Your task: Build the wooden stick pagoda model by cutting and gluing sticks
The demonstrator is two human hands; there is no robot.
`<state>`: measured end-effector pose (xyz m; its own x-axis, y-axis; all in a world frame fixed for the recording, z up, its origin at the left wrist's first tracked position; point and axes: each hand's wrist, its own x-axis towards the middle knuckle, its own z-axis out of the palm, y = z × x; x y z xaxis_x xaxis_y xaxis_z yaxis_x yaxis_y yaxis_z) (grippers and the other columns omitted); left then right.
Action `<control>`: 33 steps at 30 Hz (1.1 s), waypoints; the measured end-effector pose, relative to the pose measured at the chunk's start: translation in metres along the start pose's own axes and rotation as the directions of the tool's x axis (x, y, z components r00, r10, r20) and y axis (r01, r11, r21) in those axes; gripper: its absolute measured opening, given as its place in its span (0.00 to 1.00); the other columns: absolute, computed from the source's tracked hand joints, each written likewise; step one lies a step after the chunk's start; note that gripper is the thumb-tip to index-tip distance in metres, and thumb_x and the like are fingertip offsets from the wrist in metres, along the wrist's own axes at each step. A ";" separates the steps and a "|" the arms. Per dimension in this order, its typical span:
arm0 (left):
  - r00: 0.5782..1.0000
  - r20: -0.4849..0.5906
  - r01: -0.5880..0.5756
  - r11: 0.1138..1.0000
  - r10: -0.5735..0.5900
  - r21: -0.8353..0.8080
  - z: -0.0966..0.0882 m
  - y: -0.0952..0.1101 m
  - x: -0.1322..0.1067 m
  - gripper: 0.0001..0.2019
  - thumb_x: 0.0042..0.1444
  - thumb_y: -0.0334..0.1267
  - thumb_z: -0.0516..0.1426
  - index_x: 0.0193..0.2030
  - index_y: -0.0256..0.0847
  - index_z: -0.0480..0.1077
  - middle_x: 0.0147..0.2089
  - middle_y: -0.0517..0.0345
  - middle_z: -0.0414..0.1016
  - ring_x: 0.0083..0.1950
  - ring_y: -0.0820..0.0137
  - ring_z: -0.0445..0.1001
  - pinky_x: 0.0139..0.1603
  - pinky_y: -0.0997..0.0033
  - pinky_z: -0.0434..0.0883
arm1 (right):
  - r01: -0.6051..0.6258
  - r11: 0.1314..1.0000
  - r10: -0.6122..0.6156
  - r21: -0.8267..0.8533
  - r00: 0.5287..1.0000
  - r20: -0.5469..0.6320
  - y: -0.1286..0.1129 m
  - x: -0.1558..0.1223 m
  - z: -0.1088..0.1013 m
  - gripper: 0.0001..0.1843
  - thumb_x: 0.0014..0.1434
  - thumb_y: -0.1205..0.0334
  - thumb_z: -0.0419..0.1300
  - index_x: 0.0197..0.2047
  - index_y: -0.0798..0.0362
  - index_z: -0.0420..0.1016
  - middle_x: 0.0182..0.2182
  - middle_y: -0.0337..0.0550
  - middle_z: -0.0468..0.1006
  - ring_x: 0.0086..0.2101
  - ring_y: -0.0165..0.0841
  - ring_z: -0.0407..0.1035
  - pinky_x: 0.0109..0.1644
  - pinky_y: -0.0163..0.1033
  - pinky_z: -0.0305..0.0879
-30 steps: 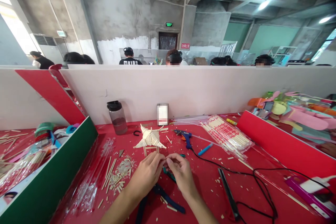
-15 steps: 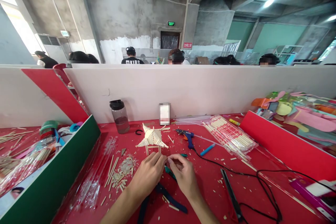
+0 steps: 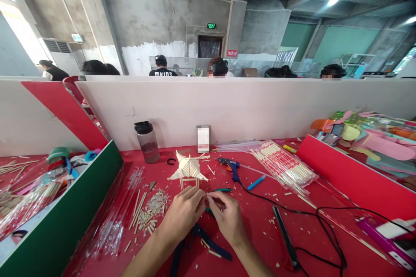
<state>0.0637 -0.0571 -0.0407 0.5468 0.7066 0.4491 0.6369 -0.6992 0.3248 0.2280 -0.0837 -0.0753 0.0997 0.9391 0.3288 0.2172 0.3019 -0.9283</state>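
My left hand and my right hand meet fingertip to fingertip over the red tabletop. Both are closed in a pinch, and whatever lies between the fingers is too small or hidden to name. Just beyond them stands a small pavilion model made of wooden sticks, with a pointed, flared roof on thin posts. Beneath my hands lie pliers with dark blue handles, partly covered. A green-handled tool shows behind my right fingers, mostly hidden.
A blue glue gun with a black cord, a blue marker, bagged sticks and a black cutter lie to the right. At left are stick scraps, plastic wrappers and a water bottle. Low dividers flank the table.
My hands stay pinched together in nearly the same place, with only slight finger movement. The view has shifted a little; the objects on the table have not moved.
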 end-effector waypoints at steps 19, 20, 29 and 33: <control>0.962 0.072 0.263 0.830 -0.263 -0.492 0.003 0.005 0.004 0.09 0.67 0.39 0.52 0.37 0.42 0.69 0.36 0.57 0.75 0.37 0.68 0.73 0.40 0.71 0.69 | -0.215 0.890 0.209 0.402 0.976 0.060 0.001 0.006 0.003 0.19 0.57 0.44 0.67 0.36 0.53 0.78 0.30 0.46 0.82 0.31 0.39 0.76 0.37 0.40 0.72; 0.965 0.070 0.253 0.835 -0.251 -0.489 0.003 0.005 0.003 0.09 0.67 0.40 0.52 0.37 0.42 0.68 0.36 0.57 0.75 0.36 0.68 0.72 0.40 0.71 0.68 | -0.217 0.886 0.209 0.410 0.976 0.064 0.002 0.006 0.004 0.19 0.57 0.44 0.67 0.36 0.53 0.78 0.30 0.46 0.82 0.32 0.38 0.75 0.37 0.40 0.72; 0.962 0.103 0.267 0.793 -0.252 -0.547 0.006 0.004 0.002 0.15 0.71 0.43 0.46 0.34 0.41 0.65 0.32 0.61 0.69 0.33 0.71 0.68 0.36 0.73 0.66 | -0.313 0.740 0.322 0.595 0.942 0.095 0.003 0.007 0.009 0.20 0.52 0.46 0.72 0.34 0.53 0.75 0.27 0.39 0.77 0.29 0.31 0.70 0.34 0.34 0.68; 0.974 0.030 0.210 0.852 -0.223 -0.480 0.008 0.003 0.000 0.06 0.68 0.39 0.52 0.43 0.42 0.69 0.40 0.58 0.74 0.39 0.69 0.73 0.43 0.71 0.69 | -0.361 0.642 0.350 0.677 0.923 0.160 0.004 0.007 0.009 0.20 0.49 0.48 0.75 0.33 0.54 0.75 0.26 0.37 0.76 0.26 0.26 0.67 0.32 0.30 0.65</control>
<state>0.0703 -0.0584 -0.0465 0.4067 0.8478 0.3402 0.3965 -0.4993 0.7704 0.2209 -0.0742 -0.0788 0.0122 0.9987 -0.0491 -0.5537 -0.0341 -0.8320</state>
